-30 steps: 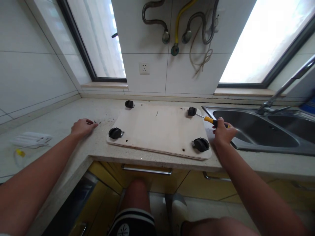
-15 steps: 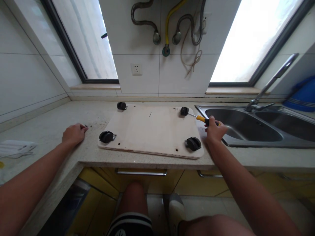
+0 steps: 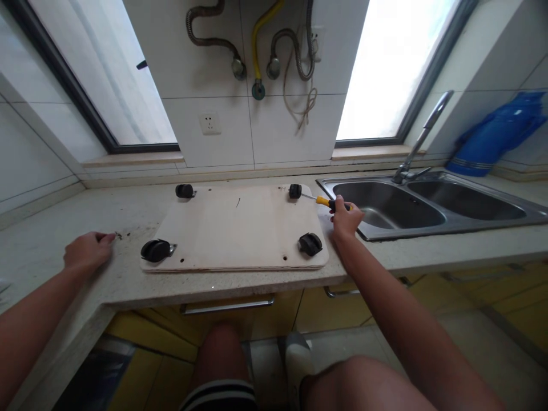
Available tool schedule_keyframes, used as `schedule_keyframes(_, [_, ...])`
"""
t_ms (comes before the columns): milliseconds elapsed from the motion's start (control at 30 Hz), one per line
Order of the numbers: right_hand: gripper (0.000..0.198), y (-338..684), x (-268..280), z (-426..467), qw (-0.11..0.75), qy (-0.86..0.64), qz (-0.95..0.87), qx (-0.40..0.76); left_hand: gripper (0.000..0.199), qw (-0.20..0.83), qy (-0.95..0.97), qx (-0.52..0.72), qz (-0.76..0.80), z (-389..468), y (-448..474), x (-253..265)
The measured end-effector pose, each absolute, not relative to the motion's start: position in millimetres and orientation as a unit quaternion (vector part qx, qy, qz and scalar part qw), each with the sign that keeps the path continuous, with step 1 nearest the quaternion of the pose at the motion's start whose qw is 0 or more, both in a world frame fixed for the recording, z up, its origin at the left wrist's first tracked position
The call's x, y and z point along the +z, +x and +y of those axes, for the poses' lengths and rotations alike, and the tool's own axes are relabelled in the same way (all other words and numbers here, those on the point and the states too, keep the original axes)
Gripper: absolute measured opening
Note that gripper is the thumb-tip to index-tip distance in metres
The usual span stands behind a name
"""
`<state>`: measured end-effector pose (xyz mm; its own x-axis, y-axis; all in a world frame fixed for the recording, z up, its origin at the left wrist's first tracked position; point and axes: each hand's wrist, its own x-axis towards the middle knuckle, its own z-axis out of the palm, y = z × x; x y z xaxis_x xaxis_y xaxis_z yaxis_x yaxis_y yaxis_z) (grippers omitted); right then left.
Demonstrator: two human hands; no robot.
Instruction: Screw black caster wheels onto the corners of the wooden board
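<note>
My right hand (image 3: 347, 217) is wrapped round the black-and-yellow handle of a screwdriver (image 3: 323, 201). The metal shaft points left, its tip at or close to the black caster (image 3: 295, 191) in the board's far right corner; whether they touch I cannot tell. That caster sits on a pale wooden board (image 3: 235, 228) lying flat on the counter. More black casters stand at its far left (image 3: 184, 191), near left (image 3: 156, 250) and near right (image 3: 310, 244) corners. Left of the board, my left hand (image 3: 88, 251) rests on the counter, fingertips pinched beside small dark pieces (image 3: 122, 234). What the pinch holds is hidden.
A double steel sink (image 3: 381, 225) with a tall faucet (image 3: 422, 137) lies right of the board. Behind it stands a blue object (image 3: 496, 134). Hoses and a yellow pipe (image 3: 257, 51) come down the tiled wall above an outlet (image 3: 209, 123). Drawer handles (image 3: 229, 306) run below the counter edge (image 3: 192, 294).
The camera view has turned to the right, so everything appears further left. My right hand still grips the screwdriver at the far right caster. My left hand stays by the small dark pieces.
</note>
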<state>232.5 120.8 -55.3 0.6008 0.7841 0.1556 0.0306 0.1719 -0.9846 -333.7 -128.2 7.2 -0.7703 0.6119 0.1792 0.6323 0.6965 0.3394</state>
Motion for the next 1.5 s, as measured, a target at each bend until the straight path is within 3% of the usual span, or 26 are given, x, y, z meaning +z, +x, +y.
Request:
schedule_keyframes(233, [0.04, 234, -58, 123, 0.674, -0.583, -0.362, 0.274, 0.035, 0.081, -0.309, -0.247, -0.915, -112, -311, 26])
schedule_keyframes(500, [0.047, 234, -60, 123, 0.666, -0.592, -0.367, 0.27, 0.012, 0.195, -0.472, -0.516, -0.688, -30, -186, 106])
schedule_keyframes(633, [0.046, 233, -57, 120, 0.664, -0.592, -0.362, 0.277, 0.016, 0.113, -0.594, -0.577, -0.55, 16, -93, 105])
schedule_keyframes(767, [0.042, 233, -55, 118, 0.666, -0.588, -0.357, 0.287, 0.007, 0.024, -0.684, -0.55, -0.479, 63, -5, 77])
schedule_keyframes(900, [0.04, 233, -56, 118, 0.671, -0.581, -0.357, 0.291, 0.012, -0.025, -0.742, -0.502, -0.444, 104, 45, 48])
schedule_keyframes(1167, [0.042, 235, -57, 120, 0.675, -0.564, -0.367, 0.303, 0.014, -0.06, -0.729, -0.505, -0.459, 128, 47, 7])
schedule_keyframes(1500, [0.06, 234, -64, 115, 0.698, -0.54, -0.38, 0.277, 0.014, -0.079, -0.732, -0.496, -0.46, 127, 50, 6])
